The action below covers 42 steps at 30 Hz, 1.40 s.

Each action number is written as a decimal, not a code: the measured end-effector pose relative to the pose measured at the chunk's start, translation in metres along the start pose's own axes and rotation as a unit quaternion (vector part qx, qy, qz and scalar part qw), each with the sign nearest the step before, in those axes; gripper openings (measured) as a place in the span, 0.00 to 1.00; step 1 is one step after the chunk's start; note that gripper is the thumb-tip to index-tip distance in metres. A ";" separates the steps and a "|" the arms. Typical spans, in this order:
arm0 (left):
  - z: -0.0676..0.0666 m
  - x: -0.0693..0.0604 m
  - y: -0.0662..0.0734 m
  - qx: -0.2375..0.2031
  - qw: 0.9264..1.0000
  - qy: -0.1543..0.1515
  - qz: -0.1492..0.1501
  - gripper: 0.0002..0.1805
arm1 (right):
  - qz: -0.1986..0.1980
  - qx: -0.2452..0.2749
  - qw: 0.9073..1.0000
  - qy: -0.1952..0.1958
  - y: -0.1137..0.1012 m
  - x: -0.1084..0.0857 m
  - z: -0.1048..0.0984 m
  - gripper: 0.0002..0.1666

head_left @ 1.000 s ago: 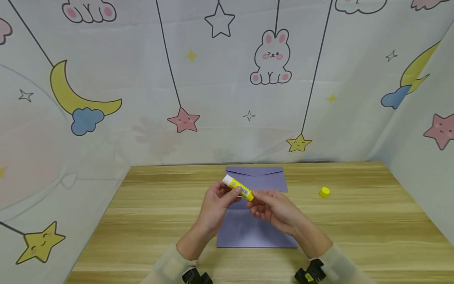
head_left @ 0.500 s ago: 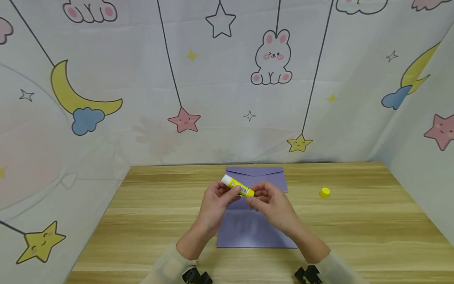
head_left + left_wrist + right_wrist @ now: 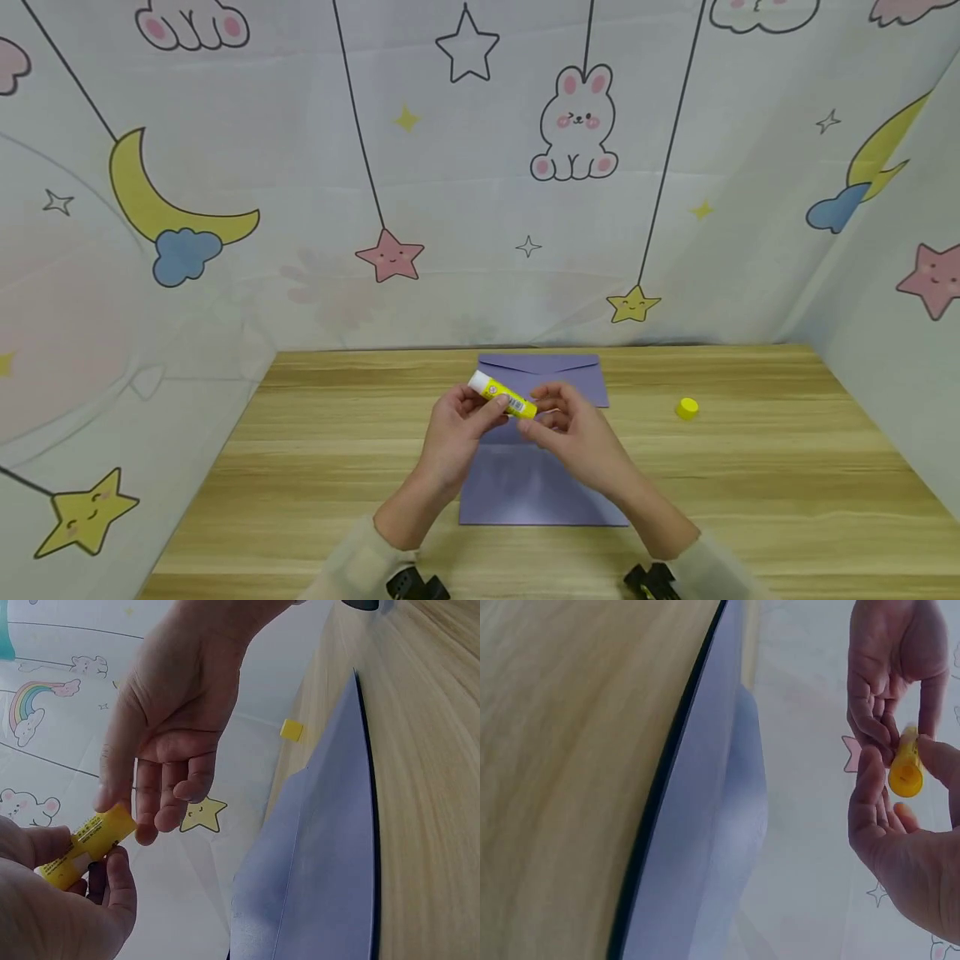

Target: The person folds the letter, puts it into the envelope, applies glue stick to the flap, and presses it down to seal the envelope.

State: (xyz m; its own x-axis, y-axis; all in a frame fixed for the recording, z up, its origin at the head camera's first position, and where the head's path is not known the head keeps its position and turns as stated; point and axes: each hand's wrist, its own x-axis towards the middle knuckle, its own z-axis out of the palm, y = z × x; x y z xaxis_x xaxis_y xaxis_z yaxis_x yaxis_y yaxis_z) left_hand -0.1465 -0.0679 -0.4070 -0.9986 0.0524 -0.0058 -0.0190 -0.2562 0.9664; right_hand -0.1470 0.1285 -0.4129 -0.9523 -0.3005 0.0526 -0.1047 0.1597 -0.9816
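Observation:
A yellow glue stick with a white end (image 3: 504, 395) is held slantwise above the table in the left hand (image 3: 453, 437), thumb on its label. The right hand (image 3: 581, 433) has its thumb and curled fingers around the yellow lower end. In the left wrist view, the right thumb touches the end of the tube (image 3: 94, 841); in the right wrist view, its round base (image 3: 906, 778) faces the camera. Beneath the hands lies an opened purple envelope (image 3: 536, 492), its middle partly hidden by them.
Behind lies a purple envelope with a V-shaped flap (image 3: 543, 363); whether it is separate is hidden. A small yellow cap (image 3: 687, 408) sits on the wooden table (image 3: 315, 467) to the right. A white patterned curtain (image 3: 465, 167) surrounds the table's far side.
My right hand has turned at the tube's lower end, its fingers now raised above the thumb. The left hand keeps its grip, and the tube has tilted slightly flatter.

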 end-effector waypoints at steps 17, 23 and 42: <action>0.002 -0.002 0.001 -0.002 1.000 -0.010 0.001 0.16 | 0.093 0.179 0.976 -0.084 0.002 0.002 -0.007 0.24; 0.002 -0.002 0.001 -0.003 1.000 -0.008 0.002 0.16 | 0.093 0.159 0.980 -0.075 0.001 0.002 -0.005 0.25; -0.002 -0.001 -0.002 0.019 0.999 -0.023 -0.025 0.21 | 0.019 0.085 0.996 0.032 -0.002 0.001 -0.001 0.19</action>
State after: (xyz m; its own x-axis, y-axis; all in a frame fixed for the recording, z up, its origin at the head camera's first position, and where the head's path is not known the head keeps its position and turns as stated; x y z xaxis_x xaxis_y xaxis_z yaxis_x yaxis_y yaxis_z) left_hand -0.1452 -0.0691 -0.4097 -0.9931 0.1095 -0.0431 -0.0660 -0.2147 0.9745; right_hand -0.1479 0.1292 -0.4111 -0.9714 -0.2364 0.0208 -0.0228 0.0058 -0.9997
